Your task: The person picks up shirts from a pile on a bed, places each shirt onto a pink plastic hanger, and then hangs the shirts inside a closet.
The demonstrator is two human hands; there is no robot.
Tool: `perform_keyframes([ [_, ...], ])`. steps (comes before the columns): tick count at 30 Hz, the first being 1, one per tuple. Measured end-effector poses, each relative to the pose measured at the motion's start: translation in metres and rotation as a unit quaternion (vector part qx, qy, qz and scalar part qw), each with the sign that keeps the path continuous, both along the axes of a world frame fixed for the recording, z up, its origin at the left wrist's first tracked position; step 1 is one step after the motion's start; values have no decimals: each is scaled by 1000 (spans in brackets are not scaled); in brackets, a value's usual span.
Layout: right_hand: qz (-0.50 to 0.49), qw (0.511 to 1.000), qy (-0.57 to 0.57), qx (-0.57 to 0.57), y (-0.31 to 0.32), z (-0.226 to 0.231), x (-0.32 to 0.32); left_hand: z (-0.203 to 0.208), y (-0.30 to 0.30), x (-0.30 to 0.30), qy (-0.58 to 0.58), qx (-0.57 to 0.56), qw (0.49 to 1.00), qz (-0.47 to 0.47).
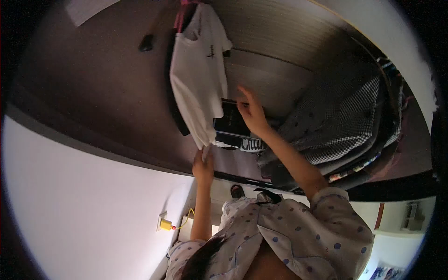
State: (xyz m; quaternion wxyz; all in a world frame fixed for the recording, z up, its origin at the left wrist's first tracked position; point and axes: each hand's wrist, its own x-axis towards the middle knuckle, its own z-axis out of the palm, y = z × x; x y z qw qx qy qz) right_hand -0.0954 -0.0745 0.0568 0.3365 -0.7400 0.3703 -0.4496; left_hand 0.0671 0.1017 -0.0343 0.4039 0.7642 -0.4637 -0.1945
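Note:
A white T-shirt (198, 79) hangs in the wardrobe from a pink hanger (180, 17), with a dark garment (173, 95) close behind its left edge. The shirt's lower end is drawn together toward me, and my left hand (203, 169) pinches it at the hem. To the right of the shirt my right hand (252, 114) is raised, its fingers apart and touching nothing that I can see. Beneath the hem and my right hand lies a black flat item (231, 120), partly covered by the shirt.
Several dark and checked garments (345, 112) hang bunched on the right side of the wardrobe. Another hanger end (146, 43) shows at the upper left. The wardrobe's front edge (93, 151) curves across, and a yellow plug (166, 225) sits in the wall socket below.

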Motion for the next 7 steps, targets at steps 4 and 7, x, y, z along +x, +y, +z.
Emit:
perform_keyframes([
  [4,5,978,18,210,71,-73,-102,-163,117,11,80,154,982,-79],
  [7,65,955,-63,282,119,-110,-177,-176,142,18,152,330,925,-111],
])
